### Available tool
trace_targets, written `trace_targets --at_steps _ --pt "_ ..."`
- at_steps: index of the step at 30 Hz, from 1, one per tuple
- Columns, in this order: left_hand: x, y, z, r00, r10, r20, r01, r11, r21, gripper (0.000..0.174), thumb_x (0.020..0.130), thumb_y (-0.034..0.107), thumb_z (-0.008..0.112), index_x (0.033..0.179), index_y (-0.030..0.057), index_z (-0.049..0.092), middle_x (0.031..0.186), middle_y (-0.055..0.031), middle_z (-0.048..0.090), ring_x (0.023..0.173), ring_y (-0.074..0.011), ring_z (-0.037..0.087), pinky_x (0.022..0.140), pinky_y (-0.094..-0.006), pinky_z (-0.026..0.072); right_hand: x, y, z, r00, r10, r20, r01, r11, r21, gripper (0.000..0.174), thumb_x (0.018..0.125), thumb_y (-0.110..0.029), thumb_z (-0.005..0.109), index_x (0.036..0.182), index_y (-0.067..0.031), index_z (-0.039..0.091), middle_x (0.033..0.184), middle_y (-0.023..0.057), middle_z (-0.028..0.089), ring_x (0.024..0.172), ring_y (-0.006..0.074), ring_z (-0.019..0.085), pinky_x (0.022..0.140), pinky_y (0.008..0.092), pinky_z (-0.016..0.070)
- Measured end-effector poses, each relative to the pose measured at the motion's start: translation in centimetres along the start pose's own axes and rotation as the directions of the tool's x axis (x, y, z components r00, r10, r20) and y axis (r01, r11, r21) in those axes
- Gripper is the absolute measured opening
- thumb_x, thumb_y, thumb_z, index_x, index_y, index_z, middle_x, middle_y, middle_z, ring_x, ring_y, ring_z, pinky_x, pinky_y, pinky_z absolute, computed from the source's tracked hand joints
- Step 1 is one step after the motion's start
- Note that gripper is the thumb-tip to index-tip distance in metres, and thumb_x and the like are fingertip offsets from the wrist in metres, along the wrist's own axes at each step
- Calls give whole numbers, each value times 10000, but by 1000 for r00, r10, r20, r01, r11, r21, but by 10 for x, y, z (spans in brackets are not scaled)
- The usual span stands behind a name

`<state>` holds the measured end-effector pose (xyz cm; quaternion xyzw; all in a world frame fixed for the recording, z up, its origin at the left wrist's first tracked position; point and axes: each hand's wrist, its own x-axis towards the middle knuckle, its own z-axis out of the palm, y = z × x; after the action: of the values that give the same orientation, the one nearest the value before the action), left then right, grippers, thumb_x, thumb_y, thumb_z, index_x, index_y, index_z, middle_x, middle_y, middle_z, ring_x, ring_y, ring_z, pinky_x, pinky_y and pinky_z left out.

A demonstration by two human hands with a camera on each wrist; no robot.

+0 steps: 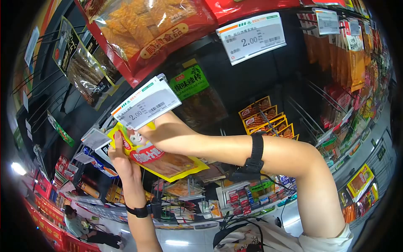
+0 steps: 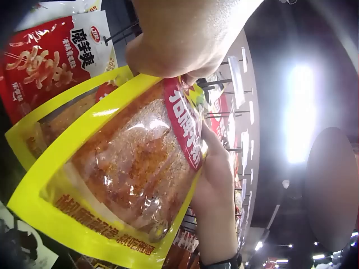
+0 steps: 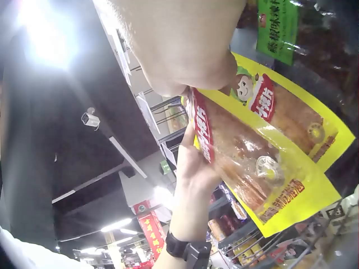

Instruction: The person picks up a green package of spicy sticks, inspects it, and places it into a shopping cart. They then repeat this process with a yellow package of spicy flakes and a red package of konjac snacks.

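In the head view a yellow-edged snack packet (image 1: 161,161) with a cartoon face and red label hangs tilted below a price tag. My left hand (image 1: 124,161) grips its left edge, thumb laid over the front. Reaching across from the right, my right hand (image 1: 168,132) holds the packet near its top; the price tag hides the fingertips. In the left wrist view the packet (image 2: 132,168) shows reddish-brown slices through a clear window. A second yellow-edged packet (image 3: 297,115) of the same kind sits behind the held one in the right wrist view.
Price tags (image 1: 147,103) jut out on shelf hooks close above the hands. A large red snack bag (image 1: 155,33) hangs overhead, and a green-topped packet (image 1: 191,82) hangs behind. Orange packets (image 1: 268,117) are on hooks to the right. Another person (image 1: 86,229) is at lower left.
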<state>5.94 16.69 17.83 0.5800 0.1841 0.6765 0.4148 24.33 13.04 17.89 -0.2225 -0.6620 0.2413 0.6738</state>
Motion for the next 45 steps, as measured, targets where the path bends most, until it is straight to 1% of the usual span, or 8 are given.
trace_targets --at_steps 4,7,8,12,17,24,35,45 --pt "6 -8 4 993 -65 -103 62 997 -35 281 978 191 605 1089 -66 630 1045 -150 696 879 -206 697 784 -347 571 15 29 -4 999 -46 9 46 999 -16 292 888 -180 567 1096 9 648 1007 235 686 968 397 654 821 440 515" --pt "2 -9 5 997 -15 -69 12 999 -33 292 982 212 598 1103 -53 624 1039 -138 694 885 -208 692 787 -344 567 5 2 -10 995 75 68 -78 995 54 305 890 -195 573 1103 11 645 1023 240 679 988 394 646 848 438 507" --pt "-2 -8 2 999 -12 -37 11 1000 -27 308 988 233 589 1119 -44 615 1051 -129 689 907 -205 683 812 -344 557 -2 -8 -10 1000 -5 -13 4 1000 -25 311 891 -214 585 1094 14 646 1036 241 674 1006 396 636 875 437 496" --pt "-15 -8 -11 999 47 11 -47 999 3 334 1012 278 543 1154 -19 603 1096 -108 674 949 -192 668 842 -345 543 -6 -3 -3 996 -34 81 53 966 -253 317 913 -244 558 1028 36 654 1021 272 658 1011 414 626 883 452 484" --pt "-18 -6 -22 974 196 113 -189 980 -71 399 1041 330 461 1269 16 552 1187 -109 655 1059 -217 649 930 -381 525 -13 -10 0 962 -264 75 274 942 -196 355 946 -249 542 924 95 627 898 312 646 934 437 638 815 492 491" --pt "-7 7 -24 938 191 289 -184 982 -50 402 1041 321 458 1291 13 527 1240 -121 627 1085 -224 637 929 -388 525 -1 -2 4 967 -256 6 254 959 -125 284 931 -215 520 955 29 662 889 278 658 876 434 624 846 476 456" --pt "-3 7 -16 989 136 62 -134 990 -37 421 1023 333 502 1265 -9 542 1160 -132 652 1016 -222 660 897 -382 543 6 -9 7 974 -227 5 225 970 91 251 868 -176 540 981 -9 690 921 280 663 863 452 632 873 490 465" --pt "31 -24 -21 991 -44 124 30 994 110 359 999 292 566 1209 1 587 1067 -87 672 918 -186 666 821 -338 559 24 32 -9 999 29 19 -25 980 -196 367 891 -283 561 939 65 669 928 297 663 920 434 649 858 500 492"
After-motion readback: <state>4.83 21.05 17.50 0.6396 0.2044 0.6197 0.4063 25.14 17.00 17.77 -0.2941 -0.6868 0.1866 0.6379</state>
